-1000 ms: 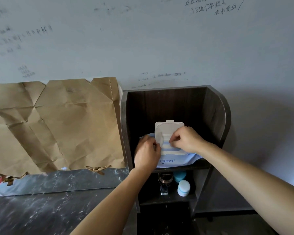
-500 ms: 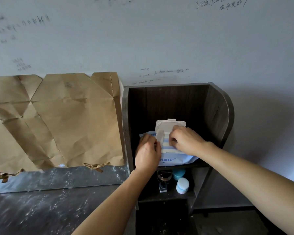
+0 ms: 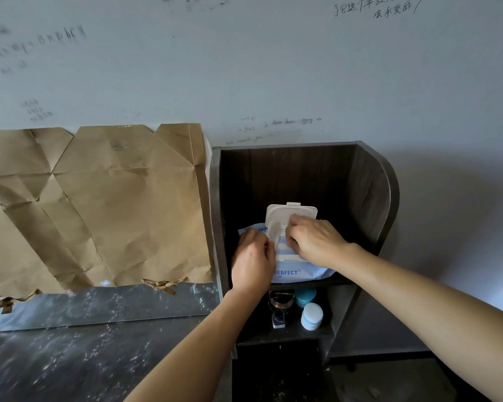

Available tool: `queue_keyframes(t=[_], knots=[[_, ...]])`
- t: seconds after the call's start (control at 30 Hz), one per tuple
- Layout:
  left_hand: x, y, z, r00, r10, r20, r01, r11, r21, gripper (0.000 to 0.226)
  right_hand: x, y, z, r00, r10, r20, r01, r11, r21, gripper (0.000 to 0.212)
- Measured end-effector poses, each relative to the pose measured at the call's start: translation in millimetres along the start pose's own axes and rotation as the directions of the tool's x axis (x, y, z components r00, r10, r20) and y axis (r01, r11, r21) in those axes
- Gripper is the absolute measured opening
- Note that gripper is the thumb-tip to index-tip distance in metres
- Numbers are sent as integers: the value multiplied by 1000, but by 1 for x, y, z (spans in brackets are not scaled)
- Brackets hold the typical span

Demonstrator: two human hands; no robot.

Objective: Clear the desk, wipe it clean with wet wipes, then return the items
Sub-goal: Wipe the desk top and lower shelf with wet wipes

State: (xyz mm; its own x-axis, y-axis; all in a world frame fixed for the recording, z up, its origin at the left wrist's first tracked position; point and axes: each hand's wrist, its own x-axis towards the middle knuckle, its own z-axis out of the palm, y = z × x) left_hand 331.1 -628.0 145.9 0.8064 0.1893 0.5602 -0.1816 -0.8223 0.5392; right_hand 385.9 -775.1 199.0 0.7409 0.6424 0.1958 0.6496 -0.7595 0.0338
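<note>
desk (image 3: 70, 358) looking cleared | left hand (image 3: 251, 261) steadying wipes pack (image 3: 291, 272), right hand (image 3: 312, 240) pinching inside, lid (image 3: 288, 214) up | wiping and returning stuff both remaining, I'm guessing

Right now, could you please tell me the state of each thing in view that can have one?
wet wipes pack: lying flat on the upper shelf, flip lid open and standing up.
left hand: pressing down on the pack's left side.
right hand: fingers pinching at the pack's opening.
white jar: capped, upright on the lower shelf.
brown paper: unfolded, creased, flat against the wall.
</note>
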Motion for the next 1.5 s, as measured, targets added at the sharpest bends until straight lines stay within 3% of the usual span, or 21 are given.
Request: queue_keyframes(t=[0.17, 0.43, 0.57, 0.63, 0.7, 0.83, 0.93, 1.07, 1.13, 1.23, 1.3, 1.37, 1.4, 1.5], knots=[[-1, 1, -1, 1000, -3, 1, 3, 1000, -3, 14, -3, 0, 4, 1000, -16, 11, 16, 1000, 22, 17], [0, 2, -5, 1000, 11, 2, -11, 1000, 12, 15, 1, -5, -6, 986, 156, 50, -163, 902, 401, 19], [0, 2, -8, 999, 28, 19, -28, 1000, 13, 14, 7, 2, -15, 944, 330, 14, -250, 687, 683, 22], [1, 2, -9, 999, 32, 19, -32, 999, -1, 12, 6, 6, -28, 918, 395, -27, -223, 571, 790, 20], [2, 2, -9, 999, 36, 24, -36, 999, -9, 11, 3, 9, -44, 887, 450, -106, -163, 520, 838, 21], [7, 2, -10, 997, 64, 43, -63, 997, -35, 14, 2, 16, -71, 748, 609, -263, -27, 424, 905, 22], [7, 3, -11, 983, 159, 92, -159, 987, -4, 19, -1, 18, -88, 614, 684, -393, 48, 464, 884, 24], [6, 1, -15, 922, 249, 296, -285, 955, 84, 45, -2, 19, -108, 409, 762, -502, 119, 501, 857, 15], [6, 0, -16, 877, 239, 418, -324, 935, 146, 52, -2, 19, -117, 372, 776, -509, 187, 474, 860, 13], [12, 0, -15, 871, 227, 435, -312, 941, 134, 44, -9, 18, -112, 441, 702, -559, 119, 572, 812, 11], [18, 3, -15, 904, 183, 387, -239, 966, 102, 31, -15, 19, -93, 627, 579, -520, -62, 703, 708, 12], [23, 7, -16, 953, 84, 292, -103, 993, 51, 15, -23, 15, -68, 837, 451, -310, -237, 809, 538, 10], [23, 9, -17, 971, 40, 235, -49, 998, 30, 13, -28, 13, -54, 901, 396, -176, -296, 859, 417, 14], [25, 12, -19, 984, 33, 174, -31, 999, -18, 56, -43, 3, -27, 960, 252, 121, -267, 955, 130, 34]])
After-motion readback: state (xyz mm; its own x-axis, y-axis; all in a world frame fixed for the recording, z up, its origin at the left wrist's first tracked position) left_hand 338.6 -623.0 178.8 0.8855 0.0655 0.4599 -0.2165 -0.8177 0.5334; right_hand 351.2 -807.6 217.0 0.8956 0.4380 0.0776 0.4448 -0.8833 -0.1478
